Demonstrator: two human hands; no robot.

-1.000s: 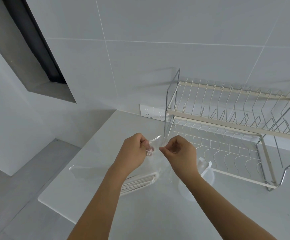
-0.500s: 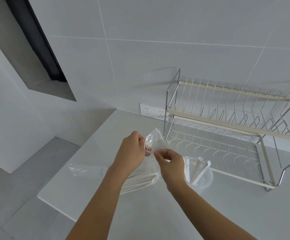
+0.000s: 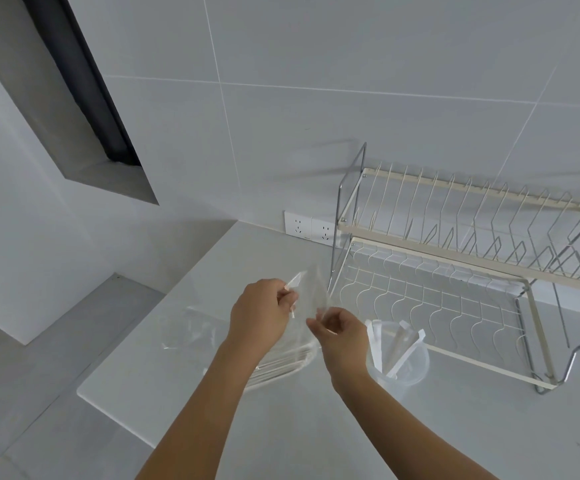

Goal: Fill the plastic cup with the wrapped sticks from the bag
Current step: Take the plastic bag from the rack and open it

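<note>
Right hand point(image 3: 342, 332) has dropped lower along the bag point(image 3: 307, 306)
Both hands pinch its mouth, left hand point(image 3: 260, 315) steadying it for reaching sticks point(image 3: 278, 367) bound for the cup point(image 3: 404, 363)

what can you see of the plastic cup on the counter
The plastic cup is clear to milky, round-rimmed, and stands upright on the white counter just in front of the dish rack. A few white wrapped sticks lean inside, ends poking above the rim. The right hand partly hides its left edge; neither hand holds it.
</note>
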